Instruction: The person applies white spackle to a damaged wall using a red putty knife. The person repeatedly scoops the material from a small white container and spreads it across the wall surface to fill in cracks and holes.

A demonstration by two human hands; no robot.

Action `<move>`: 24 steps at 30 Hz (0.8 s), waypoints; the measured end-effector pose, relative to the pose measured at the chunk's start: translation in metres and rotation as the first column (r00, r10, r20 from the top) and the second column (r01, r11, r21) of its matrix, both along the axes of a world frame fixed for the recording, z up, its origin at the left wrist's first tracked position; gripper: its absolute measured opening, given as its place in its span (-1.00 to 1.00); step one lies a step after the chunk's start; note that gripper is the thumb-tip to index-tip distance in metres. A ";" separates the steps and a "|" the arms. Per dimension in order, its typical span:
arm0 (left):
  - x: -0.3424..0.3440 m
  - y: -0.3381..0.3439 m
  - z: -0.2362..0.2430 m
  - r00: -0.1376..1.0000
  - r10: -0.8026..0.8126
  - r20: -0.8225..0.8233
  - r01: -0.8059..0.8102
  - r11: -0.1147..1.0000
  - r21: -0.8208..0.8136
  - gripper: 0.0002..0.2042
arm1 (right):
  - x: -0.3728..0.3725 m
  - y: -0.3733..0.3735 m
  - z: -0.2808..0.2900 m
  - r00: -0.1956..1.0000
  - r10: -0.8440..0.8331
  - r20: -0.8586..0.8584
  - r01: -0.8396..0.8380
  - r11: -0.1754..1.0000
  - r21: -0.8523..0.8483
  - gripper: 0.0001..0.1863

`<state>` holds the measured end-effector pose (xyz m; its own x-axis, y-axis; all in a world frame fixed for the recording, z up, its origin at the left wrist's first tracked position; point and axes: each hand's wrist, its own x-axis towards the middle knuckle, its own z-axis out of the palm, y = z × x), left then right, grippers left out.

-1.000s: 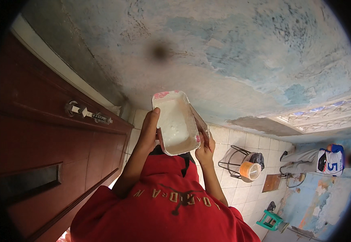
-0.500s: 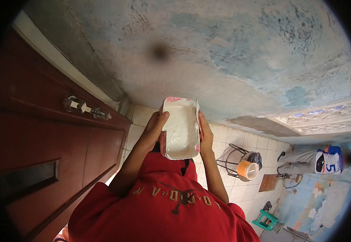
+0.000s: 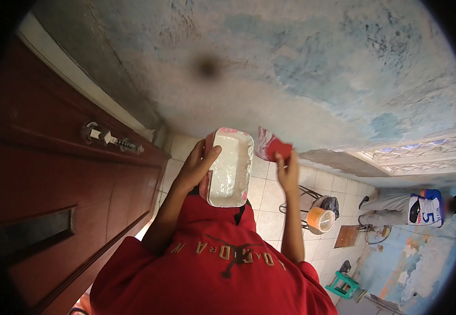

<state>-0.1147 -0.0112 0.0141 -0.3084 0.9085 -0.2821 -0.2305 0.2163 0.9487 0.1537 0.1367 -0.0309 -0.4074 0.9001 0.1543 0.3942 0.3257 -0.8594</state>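
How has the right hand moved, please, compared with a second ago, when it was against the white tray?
Yes. The right hand has come off the white tray and shifted rightward, away from the red door, now gripping a red scraper.

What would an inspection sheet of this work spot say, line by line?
Surface: a patchy blue and white wall, worn and uneven; pale tiled floor below.
Job's things: a pink tray smeared white inside; a red scraper with white smears.
Clutter: an orange bucket by a wire stand, a green stool, a brown board.
Hands: left hand grips the tray, thumb over its rim; right hand holds the scraper beside the tray, apart from it.
Cables: a hose or cable on the floor near the board, too small to tell.
Surroundings: a dark red door with a metal handle; another person crouching.
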 end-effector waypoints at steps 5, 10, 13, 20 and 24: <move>-0.016 0.005 0.000 0.956 -0.032 -0.293 0.012 0.997 -0.071 -0.44 | -0.012 0.003 0.125 0.993 0.035 0.111 -0.038 0.999 0.026 -0.65; -0.025 0.012 0.010 0.947 -0.058 -0.317 0.045 0.998 -0.048 -0.44 | -0.031 -0.003 0.151 0.942 0.121 0.313 -0.171 0.975 0.138 -0.63; -0.022 0.012 0.022 0.919 -0.079 -0.386 0.064 0.997 -0.051 -0.21 | -0.046 -0.008 0.155 0.900 0.105 0.423 -0.235 0.934 0.270 -0.65; -0.027 0.012 0.055 0.767 -0.180 -0.616 0.082 0.979 -0.185 -0.37 | -0.055 0.002 0.158 0.854 0.223 0.470 -0.312 0.942 0.121 -0.68; -0.032 0.017 0.055 0.772 -0.216 -0.598 0.106 0.971 -0.214 -0.41 | -0.054 0.015 0.153 0.842 0.349 0.413 -0.328 0.937 -0.123 -0.68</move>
